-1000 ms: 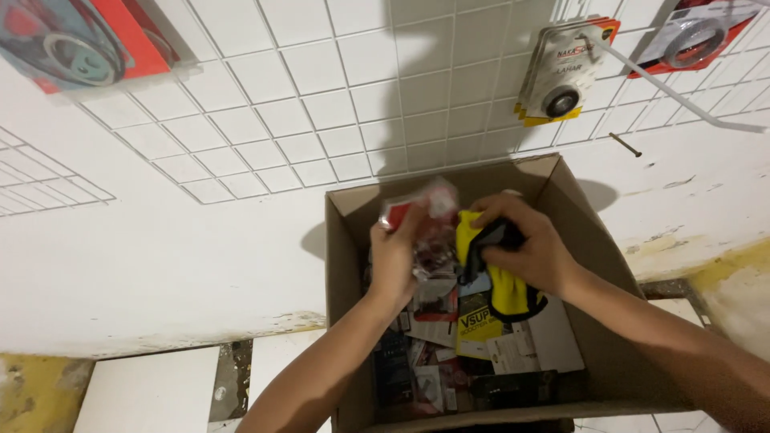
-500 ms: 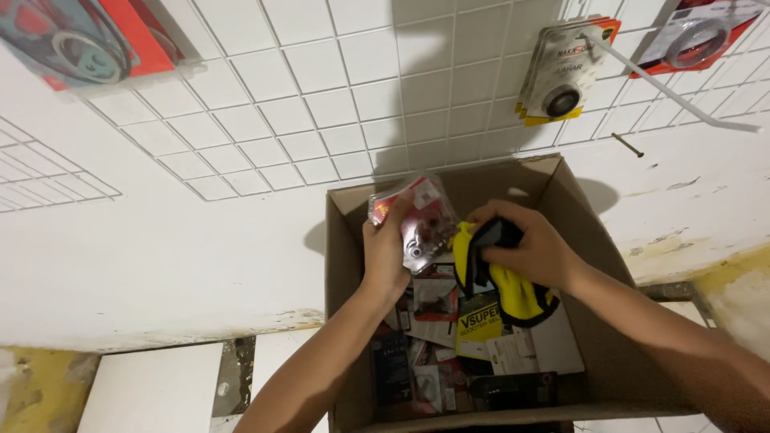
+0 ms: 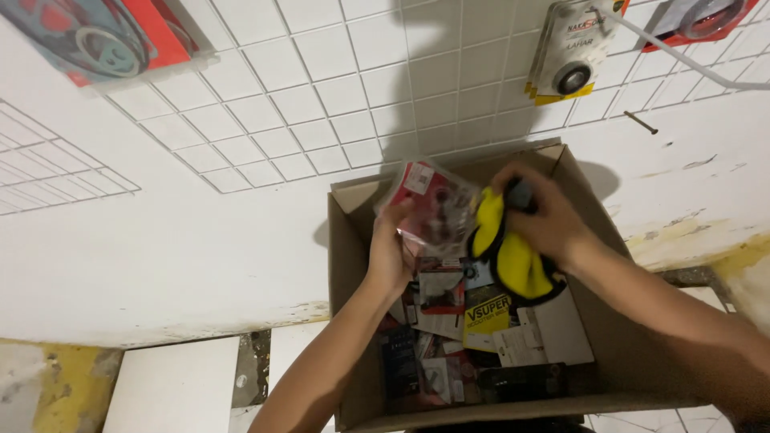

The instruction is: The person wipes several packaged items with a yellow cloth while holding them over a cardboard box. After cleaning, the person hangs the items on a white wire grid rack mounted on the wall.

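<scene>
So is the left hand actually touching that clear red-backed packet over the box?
Touching: the head view shows the left hand gripping the packet's lower edge, fingers wrapped on it.

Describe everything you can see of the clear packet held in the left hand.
The packet is a flat, clear plastic blister pack with a red backing card and a small white label near its top corner. Dark small parts show blurred inside. It is tilted, lifted above the open cardboard box. The left hand holds its lower edge; a yellow item lies right beside it.

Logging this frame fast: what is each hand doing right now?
Left hand: closed on a clear packet with a red card, held above the cardboard box.
Right hand: closed on a yellow and black item.
</scene>
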